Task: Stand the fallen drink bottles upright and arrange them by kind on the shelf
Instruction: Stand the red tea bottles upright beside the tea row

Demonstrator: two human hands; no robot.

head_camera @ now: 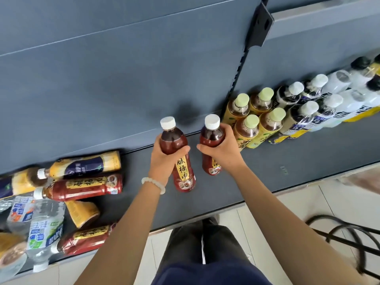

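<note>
Left hand wrapped round the shoulder of one red plum-drink bottle, thumb across the front; right hand gripping a second red bottle the same way, high up near the neck. Both bottles upright with white caps on, over the bare middle of the shelf, just left of the green-capped tea bottles already standing in rows. Whether the bases touch the shelf cannot be told from this angle. Risk, as I judge it: with the grip so high, a bottle set down tilted could tip on release, and the right one, closest to the tea row, could knock it over. The fallen heap at far left, holding more red bottles, lies near the front edge; reaching in carelessly might roll one off.
</note>
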